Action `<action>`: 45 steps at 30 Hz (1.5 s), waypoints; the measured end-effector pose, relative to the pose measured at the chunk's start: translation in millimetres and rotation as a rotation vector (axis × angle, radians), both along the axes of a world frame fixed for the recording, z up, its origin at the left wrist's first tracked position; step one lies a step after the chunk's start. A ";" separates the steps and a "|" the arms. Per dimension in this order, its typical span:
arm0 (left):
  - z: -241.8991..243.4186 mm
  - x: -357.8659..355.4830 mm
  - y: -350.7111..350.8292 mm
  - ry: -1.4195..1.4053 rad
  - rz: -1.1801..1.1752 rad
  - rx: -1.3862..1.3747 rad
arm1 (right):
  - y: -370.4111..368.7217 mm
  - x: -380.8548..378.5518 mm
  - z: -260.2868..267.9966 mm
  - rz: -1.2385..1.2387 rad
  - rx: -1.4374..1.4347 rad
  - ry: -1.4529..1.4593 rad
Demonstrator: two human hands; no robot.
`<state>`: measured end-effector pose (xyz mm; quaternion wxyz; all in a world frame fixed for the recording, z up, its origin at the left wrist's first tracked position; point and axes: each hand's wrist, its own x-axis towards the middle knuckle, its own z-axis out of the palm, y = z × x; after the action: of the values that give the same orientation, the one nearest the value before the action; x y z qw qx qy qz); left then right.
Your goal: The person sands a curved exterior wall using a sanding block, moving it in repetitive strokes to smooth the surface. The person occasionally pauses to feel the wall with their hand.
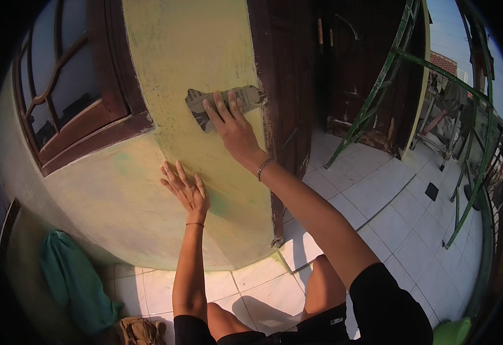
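Under the spread fingers of my right hand [234, 129], a creased sheet of sandpaper [197, 108] lies flat against the yellow painted wall [191, 51]. Its printed grey-brown back faces me, and its right end reaches the edge of the dark wooden door frame [263, 56]. Lower and to the left, my left hand [185, 187] rests on the wall with its fingers apart, holding nothing. Around it the paint is patchy, with pale and greenish areas. The sandpaper's abrasive side is hidden.
A brown-framed window [62, 73] is at the left. On the right, a green metal stepladder [381, 90] straddles white floor tiles [389, 228]. A green cloth bundle [72, 280] and a brown bag [141, 330] lie lower left; a green plastic container [452, 332] is lower right.
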<state>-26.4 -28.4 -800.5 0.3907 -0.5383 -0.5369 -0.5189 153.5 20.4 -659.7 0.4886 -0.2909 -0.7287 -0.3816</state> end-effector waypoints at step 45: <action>146.2 8.9 7.7 0.509 -0.114 0.146 | 32.8 -4.0 -9.8 0.075 0.029 0.259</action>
<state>-17.5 -20.7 -654.3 0.5211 -0.6512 -0.3513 -0.4254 149.6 53.2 -669.5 0.5966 -0.3034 -0.6643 -0.3327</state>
